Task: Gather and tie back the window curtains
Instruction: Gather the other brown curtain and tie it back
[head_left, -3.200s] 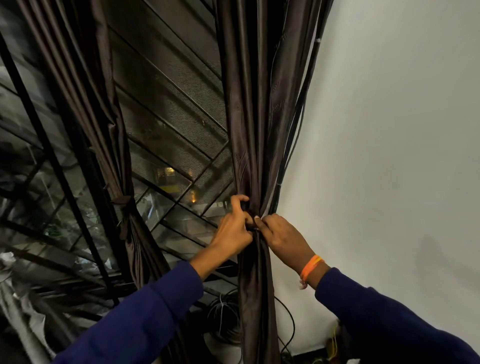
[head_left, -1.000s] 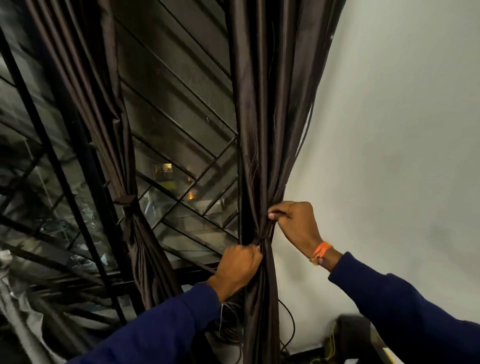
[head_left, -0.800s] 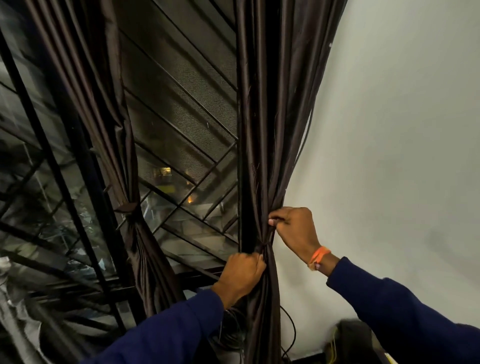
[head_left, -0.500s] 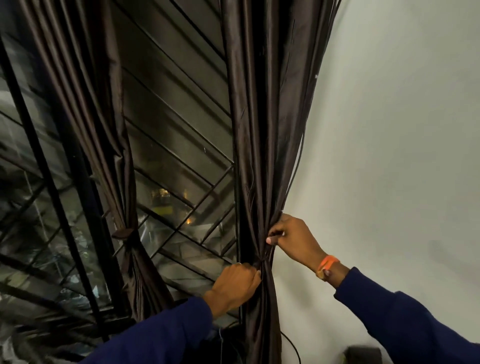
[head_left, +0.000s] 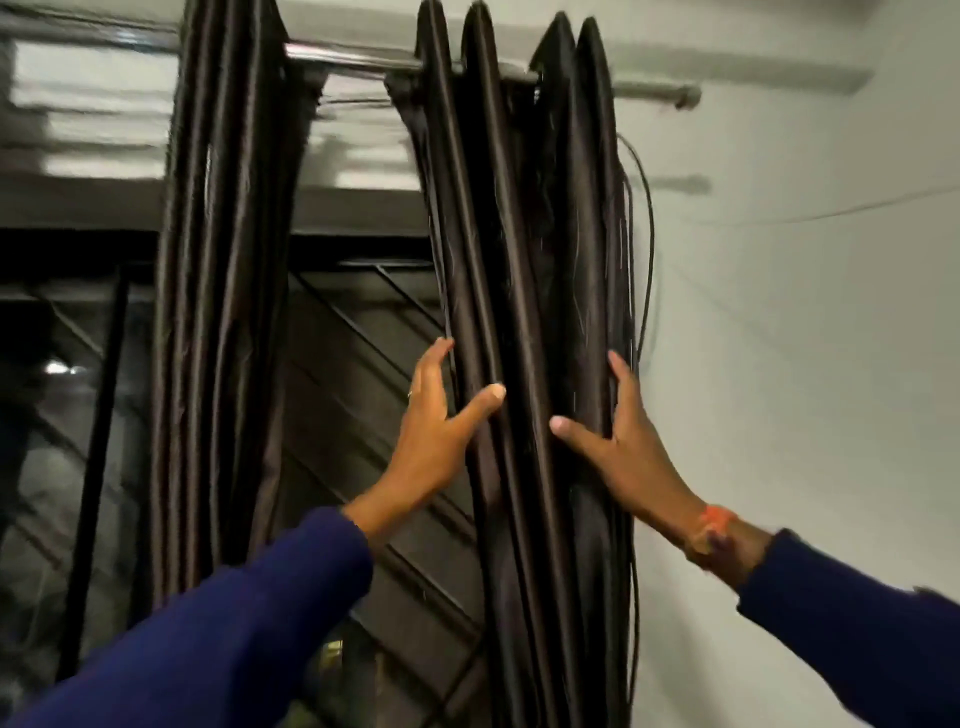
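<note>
**Both hands bracket the right-hand curtain, high on its folds**

From the head camera, the only view here, the risk shows first. The right curtain (head_left: 524, 322) hangs in loose vertical pleats from the curtain rod (head_left: 358, 58), and neither hand has a real hold on it. The left hand (head_left: 436, 431) is spread, fingers straight, its thumb pressing a front fold while the fingers reach up along the curtain's window-side edge. The right hand (head_left: 623, 441) mirrors it on the wall side, fingers straight against the outer pleat and thumb pointing inward across the cloth. To my eye, if the hands squeeze together unevenly, the slick fabric could slide out between thumb and fingers and the pleats bunch crookedly. A thin black cable (head_left: 647, 249) dangles just beyond the right hand's fingertips, touching or nearly touching the outer fold; it could get gathered in with the cloth.

The curtain sits directly between the two hands, its folds running above and below them. A second dark curtain (head_left: 223, 291) hangs well off beyond the left hand, over the window grille (head_left: 363, 353). Whether either curtain is tied lower down cannot be told here.
</note>
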